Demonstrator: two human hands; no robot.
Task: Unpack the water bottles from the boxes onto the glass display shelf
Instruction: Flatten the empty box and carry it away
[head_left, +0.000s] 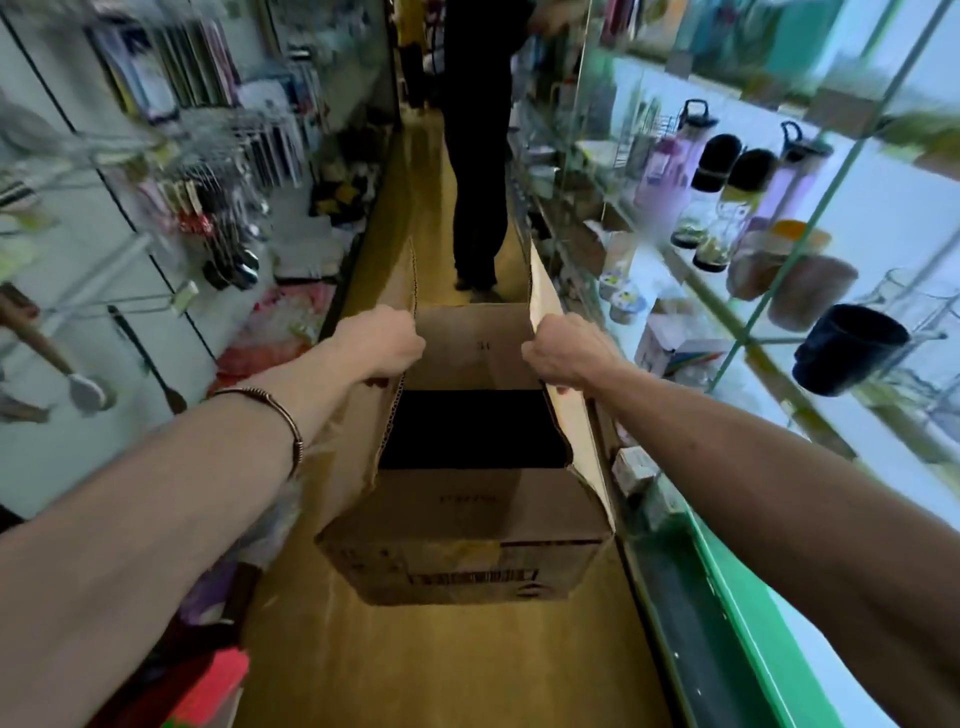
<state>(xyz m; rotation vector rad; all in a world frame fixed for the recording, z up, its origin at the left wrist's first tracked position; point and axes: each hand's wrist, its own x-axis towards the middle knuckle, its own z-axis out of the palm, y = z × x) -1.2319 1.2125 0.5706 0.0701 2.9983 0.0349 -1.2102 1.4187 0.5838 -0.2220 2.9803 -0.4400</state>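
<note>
narrow shop aisle with a yellowish floor (441, 665), pegboard goods on one side and the glass display shelf (727, 312) on the other, where several water bottles (727, 176) already stand. a cardboard box (457, 525) hangs above the floor between both arms, its flaps up and its inside too dark to show what is left in it. the left hand (382, 343) is curled tight round the top of the left flap, and the right hand (563, 353) grips the right flap the same way, so each grip is fully closed on cardboard. corrugated flaps are stiff but tear easily, so a loaded box would likely be safer held under its base. a person stands further down the aisle.
</note>
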